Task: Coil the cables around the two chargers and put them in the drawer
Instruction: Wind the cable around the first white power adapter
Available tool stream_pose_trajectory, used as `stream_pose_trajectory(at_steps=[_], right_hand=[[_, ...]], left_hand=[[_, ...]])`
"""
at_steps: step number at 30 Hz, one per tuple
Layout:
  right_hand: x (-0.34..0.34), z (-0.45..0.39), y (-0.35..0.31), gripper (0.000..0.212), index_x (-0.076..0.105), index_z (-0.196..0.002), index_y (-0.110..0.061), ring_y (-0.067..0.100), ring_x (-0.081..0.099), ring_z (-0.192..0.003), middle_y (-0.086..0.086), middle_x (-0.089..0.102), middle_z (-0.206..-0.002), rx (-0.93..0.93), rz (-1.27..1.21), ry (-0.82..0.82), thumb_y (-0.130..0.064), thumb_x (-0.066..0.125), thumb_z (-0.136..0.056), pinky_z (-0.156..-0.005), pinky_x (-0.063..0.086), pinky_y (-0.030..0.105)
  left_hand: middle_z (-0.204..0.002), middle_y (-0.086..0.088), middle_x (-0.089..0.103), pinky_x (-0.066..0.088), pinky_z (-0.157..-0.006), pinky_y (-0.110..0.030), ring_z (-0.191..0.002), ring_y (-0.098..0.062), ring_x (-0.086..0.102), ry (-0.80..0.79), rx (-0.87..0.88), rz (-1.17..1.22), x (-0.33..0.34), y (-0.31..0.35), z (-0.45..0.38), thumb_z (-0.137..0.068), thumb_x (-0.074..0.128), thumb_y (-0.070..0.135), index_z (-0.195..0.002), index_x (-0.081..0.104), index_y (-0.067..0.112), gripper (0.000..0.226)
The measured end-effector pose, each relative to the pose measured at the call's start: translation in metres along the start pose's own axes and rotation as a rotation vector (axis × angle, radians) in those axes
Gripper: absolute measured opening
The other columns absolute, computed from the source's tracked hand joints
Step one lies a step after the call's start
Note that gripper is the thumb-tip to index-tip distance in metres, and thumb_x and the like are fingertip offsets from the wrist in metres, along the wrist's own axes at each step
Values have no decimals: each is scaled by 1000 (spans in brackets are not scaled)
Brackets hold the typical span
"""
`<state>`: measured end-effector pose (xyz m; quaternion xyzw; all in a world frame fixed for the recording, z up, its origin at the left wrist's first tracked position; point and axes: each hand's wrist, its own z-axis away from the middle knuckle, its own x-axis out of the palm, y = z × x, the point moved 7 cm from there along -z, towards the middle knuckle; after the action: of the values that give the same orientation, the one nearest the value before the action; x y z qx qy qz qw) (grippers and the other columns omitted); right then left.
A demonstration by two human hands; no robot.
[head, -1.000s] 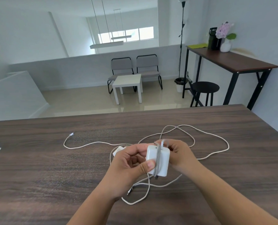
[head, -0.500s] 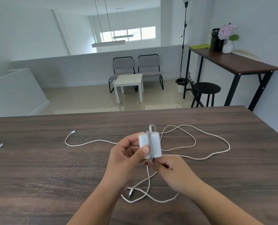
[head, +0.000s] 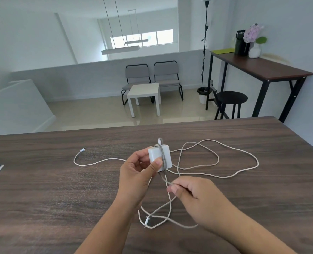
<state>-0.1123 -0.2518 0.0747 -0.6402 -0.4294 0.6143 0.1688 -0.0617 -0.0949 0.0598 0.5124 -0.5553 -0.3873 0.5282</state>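
The left hand (head: 136,177) is raised, fingers curled, thumb pressed flat against what it grips. The right hand (head: 197,197) sits lower and nearer the body, thumb and forefinger pinched together, remaining fingers folded beneath. Both forearms reach forward, bare.

One head-worn view looks forward and down, close over the wooden table (head: 60,198), the room beyond.

White charger (head: 159,158), pale cable (head: 218,159) (dark woodgrain table (head: 60,189))
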Motion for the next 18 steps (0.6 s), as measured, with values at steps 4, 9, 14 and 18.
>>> stream_pose_trajectory(at_steps=[4,9,14,18], right_hand=[[-34,-8,-14,17,65,-78,-29,4,54,-66,-9,61,-62,-52,135,19,-32,55,-92,-60,38,14],[-75,-23,-29,19,68,-77,-24,5,51,-60,-3,61,-61,-114,181,94,-34,57,-88,-53,34,16],[-86,-42,-43,18,69,-81,-32,10,58,-57,-4,67,-62,-222,212,97,-39,55,-88,-60,49,30],[-85,-58,-43,18,69,-83,-34,13,57,-55,0,68,-65,-252,159,72,-45,55,-86,-59,49,32]], left_hand=[[-90,-3,75,53,-65,-30,-82,-15,66,-11,61,-180,-4,-2,2,-65,86,28,-103,71,18,42],[-90,-2,74,55,-63,-24,-83,-11,68,-82,78,-272,-2,1,10,-73,82,17,-105,70,23,35],[-94,-2,74,58,-69,-42,-87,-17,68,-165,82,-289,6,11,19,-68,81,26,-104,71,27,37],[-95,-2,74,55,-67,-36,-88,-16,67,-225,100,-259,12,23,24,-67,79,34,-105,72,27,39]])
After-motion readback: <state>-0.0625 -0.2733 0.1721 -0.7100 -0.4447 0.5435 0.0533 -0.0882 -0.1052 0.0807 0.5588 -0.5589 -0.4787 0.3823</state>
